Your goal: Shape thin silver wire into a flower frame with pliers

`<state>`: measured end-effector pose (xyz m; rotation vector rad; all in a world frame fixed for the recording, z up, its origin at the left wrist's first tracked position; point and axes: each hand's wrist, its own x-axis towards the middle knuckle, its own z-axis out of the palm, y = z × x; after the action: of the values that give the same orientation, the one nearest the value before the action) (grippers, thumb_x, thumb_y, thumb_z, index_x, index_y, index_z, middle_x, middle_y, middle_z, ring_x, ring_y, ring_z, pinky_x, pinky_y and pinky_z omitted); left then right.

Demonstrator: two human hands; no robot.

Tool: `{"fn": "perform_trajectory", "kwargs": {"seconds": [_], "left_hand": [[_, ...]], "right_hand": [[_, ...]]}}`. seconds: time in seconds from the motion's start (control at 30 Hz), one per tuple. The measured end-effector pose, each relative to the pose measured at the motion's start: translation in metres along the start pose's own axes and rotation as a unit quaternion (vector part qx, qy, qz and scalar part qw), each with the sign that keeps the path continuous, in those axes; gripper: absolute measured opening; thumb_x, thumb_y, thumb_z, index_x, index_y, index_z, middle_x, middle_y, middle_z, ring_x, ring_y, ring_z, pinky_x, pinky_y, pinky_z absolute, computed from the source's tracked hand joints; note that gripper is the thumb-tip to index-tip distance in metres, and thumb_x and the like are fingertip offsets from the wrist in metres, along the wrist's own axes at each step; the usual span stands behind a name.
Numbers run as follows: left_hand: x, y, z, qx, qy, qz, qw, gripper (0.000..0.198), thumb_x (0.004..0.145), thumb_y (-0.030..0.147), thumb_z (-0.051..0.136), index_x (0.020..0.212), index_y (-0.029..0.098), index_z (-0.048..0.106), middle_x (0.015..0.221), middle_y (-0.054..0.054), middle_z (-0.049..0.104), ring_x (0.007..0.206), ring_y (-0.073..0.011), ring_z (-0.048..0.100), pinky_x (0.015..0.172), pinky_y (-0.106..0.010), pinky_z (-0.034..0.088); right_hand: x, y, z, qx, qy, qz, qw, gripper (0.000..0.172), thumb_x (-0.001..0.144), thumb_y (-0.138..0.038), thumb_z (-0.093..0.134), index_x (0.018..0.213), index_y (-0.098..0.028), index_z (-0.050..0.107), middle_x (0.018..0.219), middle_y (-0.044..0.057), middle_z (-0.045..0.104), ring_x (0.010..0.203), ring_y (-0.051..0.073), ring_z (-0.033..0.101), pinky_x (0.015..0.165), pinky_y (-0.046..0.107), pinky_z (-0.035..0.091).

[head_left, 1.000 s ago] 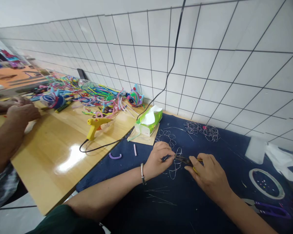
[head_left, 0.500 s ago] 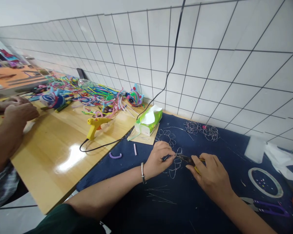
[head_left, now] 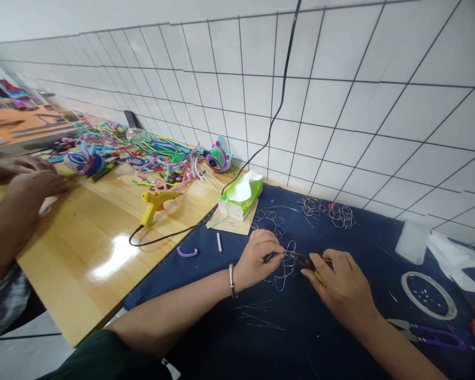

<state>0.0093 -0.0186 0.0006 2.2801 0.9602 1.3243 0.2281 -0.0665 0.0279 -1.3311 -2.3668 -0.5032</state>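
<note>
Between thumb and fingers, my left hand pinches a flower-shaped wire piece made of thin loops. My right hand is closed round the yellow-handled pliers, whose dark jaws point left and meet the wire close to my left fingertips. The exact spot the jaws grip is too small to make out. Behind my left hand lies another wire flower on the dark blue cloth. Several straight wire lengths lie on the cloth nearer to me.
A green tissue pack stands behind my left hand. Looped wire pieces lie by the wall. At right are a ring-shaped dish with beads and purple-handled snips. A yellow glue gun and a co-worker's hands are at left.
My hands, the pliers and the wire flower keep almost the same place. The co-worker's hands at the left have shifted slightly.
</note>
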Motion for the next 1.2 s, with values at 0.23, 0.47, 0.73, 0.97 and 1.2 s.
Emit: {"fn": "perform_trajectory", "kwargs": {"seconds": [0.23, 0.47, 0.73, 0.97, 1.2], "left_hand": [[0.000, -0.001, -0.001, 0.000, -0.018, 0.003, 1.000, 0.011, 0.075, 0.016, 0.057, 0.083, 0.020, 0.063, 0.079, -0.005, 0.062, 0.086, -0.0187, 0.055, 0.083, -0.040, 0.041], [0.002, -0.002, 0.000, -0.053, -0.036, -0.017, 0.998, 0.007, 0.076, 0.017, 0.058, 0.080, 0.018, 0.064, 0.078, -0.005, 0.063, 0.083, -0.0175, 0.056, 0.080, -0.037, 0.043], [0.007, 0.001, -0.004, -0.103, -0.093, -0.053, 0.989, 0.008, 0.077, 0.018, 0.057, 0.077, 0.015, 0.064, 0.075, -0.005, 0.063, 0.077, -0.0151, 0.054, 0.078, -0.032, 0.043], [0.008, 0.001, -0.006, -0.122, -0.127, -0.077, 0.981, 0.009, 0.078, 0.018, 0.056, 0.078, 0.015, 0.064, 0.076, -0.004, 0.062, 0.077, -0.0139, 0.054, 0.077, -0.030, 0.043], [0.009, 0.001, -0.009, -0.127, -0.157, -0.074, 0.977, 0.009, 0.078, 0.017, 0.056, 0.079, 0.014, 0.064, 0.077, -0.004, 0.061, 0.078, -0.0138, 0.053, 0.078, -0.030, 0.042]], "right_hand": [[0.001, 0.000, 0.000, -0.018, -0.004, -0.034, 0.999, 0.029, 0.082, -0.032, 0.051, 0.106, -0.017, 0.058, 0.091, 0.011, 0.053, 0.085, 0.020, 0.048, 0.076, 0.036, 0.040], [-0.002, 0.007, 0.003, -0.041, 0.010, -0.054, 0.998, 0.029, 0.082, -0.033, 0.053, 0.107, -0.019, 0.058, 0.092, 0.010, 0.054, 0.089, 0.021, 0.048, 0.078, 0.036, 0.039], [-0.001, 0.009, 0.004, -0.052, 0.021, -0.072, 0.996, 0.027, 0.080, -0.031, 0.056, 0.105, -0.020, 0.059, 0.090, 0.009, 0.056, 0.087, 0.021, 0.049, 0.076, 0.034, 0.039], [0.000, 0.010, 0.005, -0.050, 0.016, -0.086, 0.995, 0.029, 0.079, -0.031, 0.057, 0.106, -0.019, 0.058, 0.092, 0.008, 0.058, 0.086, 0.020, 0.048, 0.075, 0.034, 0.039], [0.000, 0.009, 0.002, -0.053, 0.016, -0.092, 0.994, 0.030, 0.080, -0.031, 0.057, 0.107, -0.019, 0.058, 0.093, 0.007, 0.059, 0.088, 0.021, 0.048, 0.076, 0.034, 0.038]]}}
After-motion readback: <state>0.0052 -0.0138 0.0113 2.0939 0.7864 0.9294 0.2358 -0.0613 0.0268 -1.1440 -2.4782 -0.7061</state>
